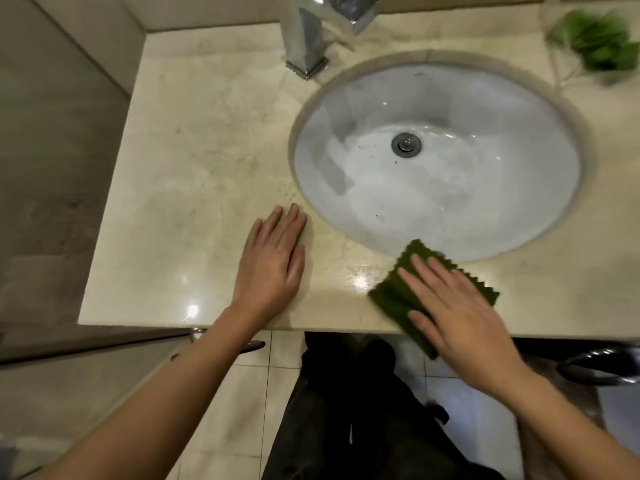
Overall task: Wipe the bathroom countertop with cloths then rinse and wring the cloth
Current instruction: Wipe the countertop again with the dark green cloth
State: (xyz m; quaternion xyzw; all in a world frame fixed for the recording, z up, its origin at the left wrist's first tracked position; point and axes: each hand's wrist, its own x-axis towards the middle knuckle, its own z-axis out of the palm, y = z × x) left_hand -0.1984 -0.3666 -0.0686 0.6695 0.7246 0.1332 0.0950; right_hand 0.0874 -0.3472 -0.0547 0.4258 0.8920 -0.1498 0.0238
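Observation:
A dark green cloth (398,292) with zigzag edges lies on the beige marble countertop (194,161), at the front rim of the sink and partly over the counter's front edge. My right hand (457,306) presses flat on top of the cloth, fingers spread. My left hand (273,258) rests flat on the bare countertop to the left of the sink, holding nothing. The white oval sink (485,209) looks wet, with a metal drain (406,144) at its middle. A wet sheen shows on the counter between my hands.
A square chrome tap (308,39) stands behind the sink at the left. A blurred green plant (599,39) sits at the back right corner. A wall bounds the counter on the left. Below the front edge are floor tiles, my dark trousers and a metal ring (595,368).

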